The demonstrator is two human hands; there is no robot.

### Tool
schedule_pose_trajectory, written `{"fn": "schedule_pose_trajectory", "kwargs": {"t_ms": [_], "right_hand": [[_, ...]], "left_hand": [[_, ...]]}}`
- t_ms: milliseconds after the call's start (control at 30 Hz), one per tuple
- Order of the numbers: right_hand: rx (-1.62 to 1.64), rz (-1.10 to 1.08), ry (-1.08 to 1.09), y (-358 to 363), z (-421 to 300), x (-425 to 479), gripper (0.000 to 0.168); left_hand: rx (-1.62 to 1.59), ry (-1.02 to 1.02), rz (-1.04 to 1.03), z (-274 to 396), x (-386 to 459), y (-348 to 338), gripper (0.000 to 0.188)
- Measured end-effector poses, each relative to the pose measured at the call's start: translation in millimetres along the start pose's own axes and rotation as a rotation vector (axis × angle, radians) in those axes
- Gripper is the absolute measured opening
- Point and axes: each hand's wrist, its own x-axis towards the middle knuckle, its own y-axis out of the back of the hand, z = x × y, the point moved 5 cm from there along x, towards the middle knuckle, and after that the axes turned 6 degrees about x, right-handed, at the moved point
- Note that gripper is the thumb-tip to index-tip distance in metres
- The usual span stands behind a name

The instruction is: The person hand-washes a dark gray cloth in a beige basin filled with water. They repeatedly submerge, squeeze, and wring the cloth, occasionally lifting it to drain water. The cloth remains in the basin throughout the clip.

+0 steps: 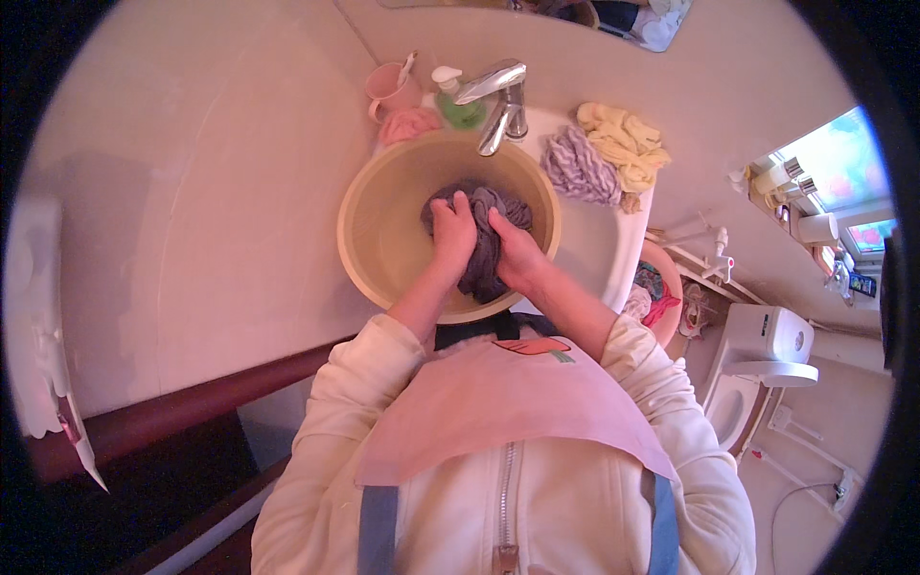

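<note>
A tan plastic basin rests on the white washbasin below a chrome faucet. Inside it, my left hand and my right hand are closed on a wet-looking dark grey cloth, one from each side. The cloth is bunched between them, with a fold hanging towards me. My fingers on the far side are partly hidden in it.
Right of the faucet lie a purple-and-white striped cloth and a yellow cloth. At the left stand a pink mug and a green pump bottle, near a pink cloth. A pink tub holds clothes lower right.
</note>
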Motion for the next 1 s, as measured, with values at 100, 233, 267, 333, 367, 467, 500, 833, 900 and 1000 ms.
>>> {"fn": "schedule_pose_trajectory", "kwargs": {"t_ms": [100, 233, 267, 333, 367, 467, 500, 833, 900, 1000], "right_hand": [[0.08, -0.057, -0.065, 12.6, -20.0, 9.9, 0.04], [0.047, -0.017, 0.106, 7.5, -52.5, 2.0, 0.045], [0.046, 0.035, 0.184, 6.0, -59.2, -0.3, 0.047], [0.094, -0.164, 0.121, -6.5, -58.7, -3.5, 0.049], [0.119, -0.264, 0.088, -12.4, -56.7, -5.6, 0.05], [-0.116, -0.312, 0.078, -16.2, -34.1, -3.3, 0.049], [-0.224, -0.315, 0.097, -18.2, -27.3, -1.2, 0.049], [0.066, -0.072, 0.052, 33.1, -24.9, 21.5, 0.045], [0.22, -0.308, -0.009, 33.0, -12.2, 23.9, 0.04], [-0.233, -0.233, 0.104, -9.8, -8.3, -2.1, 0.031]], "left_hand": [[0.093, -0.108, -0.34, 23.6, -33.4, -17.8, 0.041], [0.28, -0.241, -0.82, 68.8, -65.1, 4.9, 0.035], [0.148, -0.137, -0.868, 59.5, -65.5, 2.1, 0.029], [-0.184, 0.07, -0.66, 39.0, -54.3, 3.1, 0.029], [-0.346, 0.172, -0.549, 23.5, -49.1, 1.6, 0.029], [-0.843, 0.511, -0.537, 5.3, -44.4, -12.9, 0.027], [-0.996, 0.588, -0.595, 9.1, -47.5, -16.0, 0.027], [-0.67, 0.084, -0.594, 79.2, -50.1, 27.3, 0.02], [-0.568, 0.094, -0.533, 85.5, -52.1, 25.2, 0.021], [0.118, -0.166, -0.197, 26.8, -20.5, 11.3, 0.03]]}}
